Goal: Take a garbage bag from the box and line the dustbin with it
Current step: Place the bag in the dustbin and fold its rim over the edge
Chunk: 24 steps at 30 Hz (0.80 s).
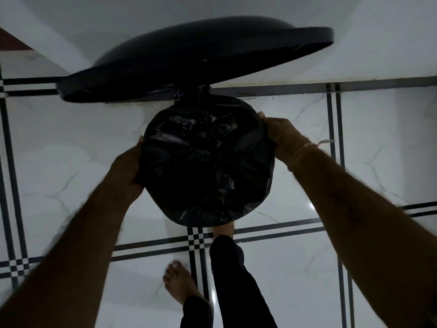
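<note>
A: Where is the garbage bag point(208, 159)?

B: Between the hands, stretched over the dustbin point(260, 204) mouth. Left hand point(127, 166) and right hand point(281, 136) each pinch its folded edge.

A: Risks?

B: Thin film may tear or slip off the rim; easing the foot point(223, 229) (apparently on a pedal) would likely drop the lid point(189, 58) onto them.

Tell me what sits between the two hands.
In the head view, the dustbin's mouth, covered by the black garbage bag, fills the stretch between the left hand and right hand.
</note>
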Available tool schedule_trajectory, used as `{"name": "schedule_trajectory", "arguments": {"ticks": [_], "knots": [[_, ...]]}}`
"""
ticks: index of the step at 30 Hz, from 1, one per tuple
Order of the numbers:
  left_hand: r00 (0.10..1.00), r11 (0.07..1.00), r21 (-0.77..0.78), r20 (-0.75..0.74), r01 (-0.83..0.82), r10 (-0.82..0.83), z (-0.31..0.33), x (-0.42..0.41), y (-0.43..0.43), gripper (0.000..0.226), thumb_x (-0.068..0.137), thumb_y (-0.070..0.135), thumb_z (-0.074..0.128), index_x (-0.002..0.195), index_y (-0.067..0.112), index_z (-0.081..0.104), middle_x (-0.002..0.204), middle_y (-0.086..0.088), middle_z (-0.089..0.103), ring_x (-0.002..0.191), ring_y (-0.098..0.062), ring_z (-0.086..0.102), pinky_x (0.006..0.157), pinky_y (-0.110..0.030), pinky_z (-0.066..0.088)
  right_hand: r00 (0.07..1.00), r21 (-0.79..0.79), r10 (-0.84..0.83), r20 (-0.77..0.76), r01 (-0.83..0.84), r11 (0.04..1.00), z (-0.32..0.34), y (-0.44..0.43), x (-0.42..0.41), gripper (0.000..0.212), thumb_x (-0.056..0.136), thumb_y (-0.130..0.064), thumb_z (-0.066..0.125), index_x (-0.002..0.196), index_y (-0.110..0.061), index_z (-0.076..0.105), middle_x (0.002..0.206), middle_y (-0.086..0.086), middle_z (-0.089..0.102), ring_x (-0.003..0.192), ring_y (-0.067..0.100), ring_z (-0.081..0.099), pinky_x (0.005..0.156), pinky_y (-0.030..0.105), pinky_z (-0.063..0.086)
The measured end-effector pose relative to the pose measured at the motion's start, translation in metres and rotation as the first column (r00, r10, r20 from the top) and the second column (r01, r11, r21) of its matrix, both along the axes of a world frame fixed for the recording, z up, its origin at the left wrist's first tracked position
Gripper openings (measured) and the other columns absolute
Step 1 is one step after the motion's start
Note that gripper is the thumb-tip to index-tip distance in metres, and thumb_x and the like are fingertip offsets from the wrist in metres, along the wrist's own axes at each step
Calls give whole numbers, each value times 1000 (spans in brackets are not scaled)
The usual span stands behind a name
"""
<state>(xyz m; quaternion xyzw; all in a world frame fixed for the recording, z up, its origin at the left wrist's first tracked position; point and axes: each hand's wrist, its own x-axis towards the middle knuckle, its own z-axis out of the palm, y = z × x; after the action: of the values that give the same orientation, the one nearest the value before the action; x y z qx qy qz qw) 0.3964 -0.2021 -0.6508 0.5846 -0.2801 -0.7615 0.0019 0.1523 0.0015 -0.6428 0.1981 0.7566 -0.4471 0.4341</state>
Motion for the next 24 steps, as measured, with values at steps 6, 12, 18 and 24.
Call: {"name": "schedule_trajectory", "arguments": {"ticks": [6, 12, 18, 24], "knots": [[999, 992, 119, -13, -31, 33, -2, -3, 1, 36, 108, 12, 48, 142, 2, 54, 123, 2, 63, 78, 2, 66, 68, -2, 50, 988, 0, 147, 44, -147, 989, -12, 3, -7, 26, 102, -18, 58, 85, -2, 69, 90, 19, 66, 82, 30, 64, 70, 27, 60], [968, 968, -46, -33, 245, -247, 6, -3, -12, 40, 112, 28, 37, 119, 21, 75, 130, -6, 72, 101, -11, 73, 85, -23, 57, 981, -143, 189, 42, -181, 973, -3, -11, -18, 28, 100, -26, 63, 96, 1, 72, 88, 12, 74, 81, 25, 71, 66, 25, 63], [986, 990, -102, 145, 99, -83, 13, 2, 3, 47, 100, 58, 53, 118, 19, 71, 110, -1, 73, 108, -21, 69, 83, -25, 60, 978, 121, 138, -159, -119, 985, -19, -9, -17, 19, 95, -18, 66, 78, -10, 72, 75, 7, 70, 73, 22, 67, 60, 26, 53], [982, 997, -50, 177, -61, 69, 37, 20, 52, 57, 89, 78, 50, 121, 36, 72, 110, 13, 71, 116, -15, 61, 100, -43, 52, 427, 157, 343, -836, -412, 897, 59, 0, 68, 24, 104, -30, 54, 113, -9, 62, 109, 6, 63, 98, 23, 63, 79, 39, 54]]}}
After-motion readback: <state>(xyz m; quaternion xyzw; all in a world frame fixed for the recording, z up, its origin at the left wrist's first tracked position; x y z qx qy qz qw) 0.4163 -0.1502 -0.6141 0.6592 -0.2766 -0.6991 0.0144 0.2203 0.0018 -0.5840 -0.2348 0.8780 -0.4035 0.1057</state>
